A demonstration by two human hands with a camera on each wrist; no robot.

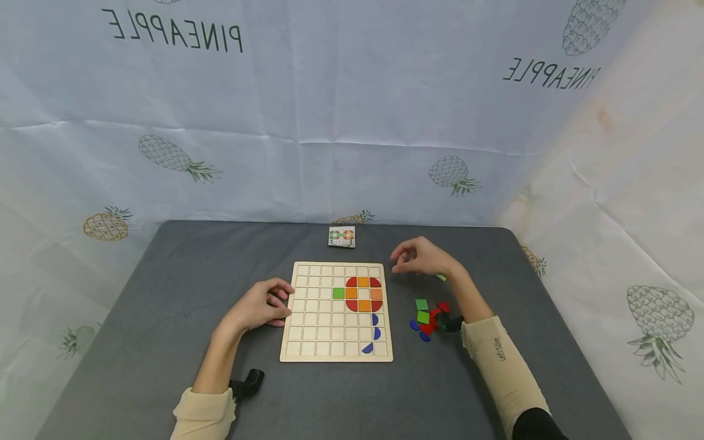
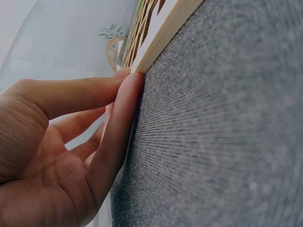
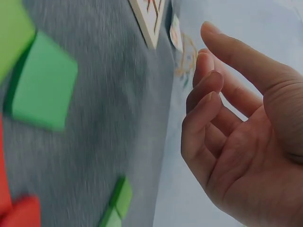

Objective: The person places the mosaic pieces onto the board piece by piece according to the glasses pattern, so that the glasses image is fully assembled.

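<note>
A square wooden grid board (image 1: 313, 315) lies on the grey table. Red curved pieces and orange squares form a ring on its right part, with a green square (image 1: 338, 293) beside it. Down the right side lie blue half-round pieces (image 1: 376, 333). My left hand (image 1: 263, 305) rests at the board's left edge, its thumb and fingertips touching the rim; the left wrist view shows this contact on the pale board edge (image 2: 158, 45). My right hand (image 1: 420, 256) hovers beyond the board's upper right corner, fingers loosely bent, with nothing visible between them.
Loose pieces lie right of the board: green squares (image 1: 421, 304), red pieces (image 1: 443, 307) and blue half-rounds (image 1: 425, 337). More green pieces (image 3: 122, 196) sit farther off, partly under the right arm. A small pattern card (image 1: 341, 236) stands near the table's back edge, before a pineapple-print curtain (image 1: 357, 91).
</note>
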